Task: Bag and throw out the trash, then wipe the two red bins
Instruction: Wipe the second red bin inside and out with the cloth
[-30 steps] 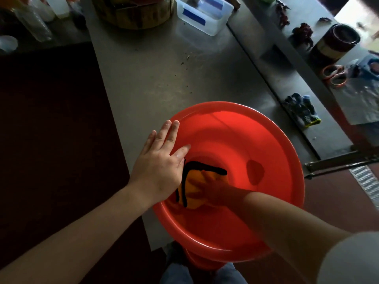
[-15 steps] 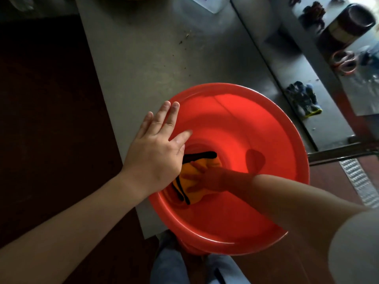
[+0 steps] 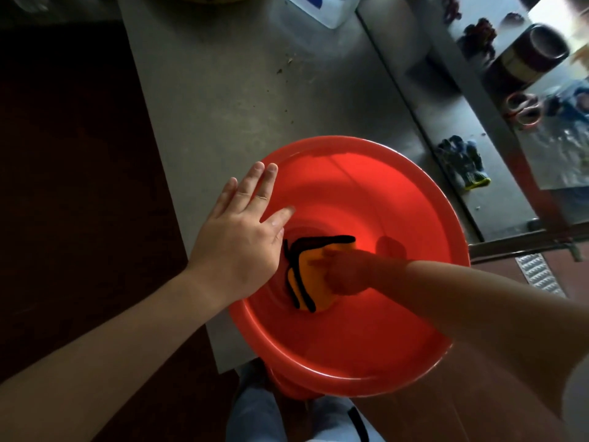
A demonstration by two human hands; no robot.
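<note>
Head view: right hand (image 3: 344,271) partly hides cloth (image 3: 302,283) inside bin (image 3: 366,193).

Head view, steeply downward, close above bin (image 3: 366,186).

Big round red bin (image 3: 366,193) takes up the lower middle of the frame, upright, mouth wide open, glossy inside. Down at its bottom, a bit left of centre, there's a folded orange cloth (image 3: 320,299) with black edging.
</note>
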